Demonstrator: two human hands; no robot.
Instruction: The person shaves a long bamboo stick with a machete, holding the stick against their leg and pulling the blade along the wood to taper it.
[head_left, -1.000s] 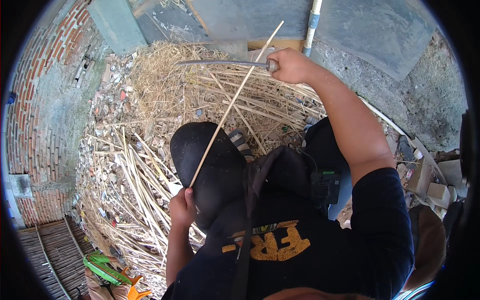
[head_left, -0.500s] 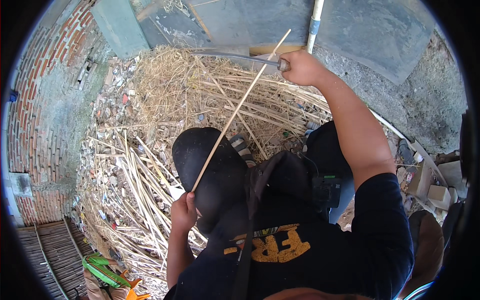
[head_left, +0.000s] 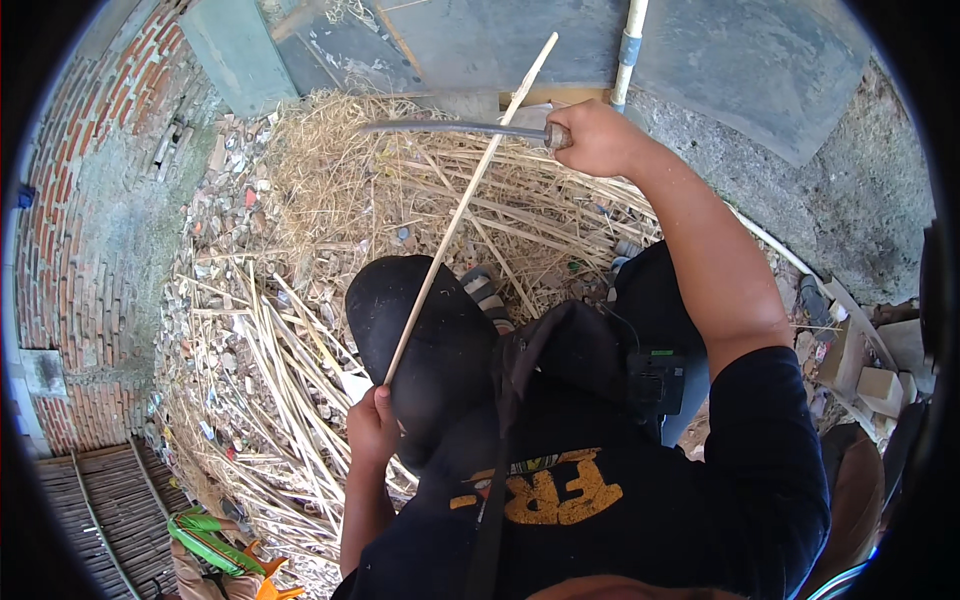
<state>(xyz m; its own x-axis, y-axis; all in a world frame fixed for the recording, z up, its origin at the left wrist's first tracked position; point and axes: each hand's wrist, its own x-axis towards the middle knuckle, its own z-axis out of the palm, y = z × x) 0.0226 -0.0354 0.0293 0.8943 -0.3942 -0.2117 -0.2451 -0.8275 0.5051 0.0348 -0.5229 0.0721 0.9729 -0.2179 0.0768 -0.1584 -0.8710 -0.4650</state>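
Observation:
My left hand (head_left: 372, 428) is closed around the lower end of a long, pale split-bamboo strip (head_left: 452, 225). The strip slants up and to the right across my dark-covered knee. At the upper right, my right hand (head_left: 597, 138) grips the wooden handle of a machete (head_left: 440, 127). Its long, slightly curved blade points left and crosses the upper part of the strip; whether the edge touches it I cannot tell. Thin straw-like shavings (head_left: 335, 165) lie heaped beneath the blade.
Many cut strips (head_left: 285, 375) lie on rubble to my left, with more (head_left: 540, 205) beyond my feet. A brick wall (head_left: 90, 230) stands at left, grey panels (head_left: 500, 45) and a white pipe (head_left: 630, 50) at the far side. Pale blocks (head_left: 880, 390) sit at right. Another person's green clothing (head_left: 205, 540) shows lower left.
The machete has shifted slightly left and downward, its blade now crossing the strip lower in view. The strip has tilted more upright, its top moving up and left. My left hand has barely moved.

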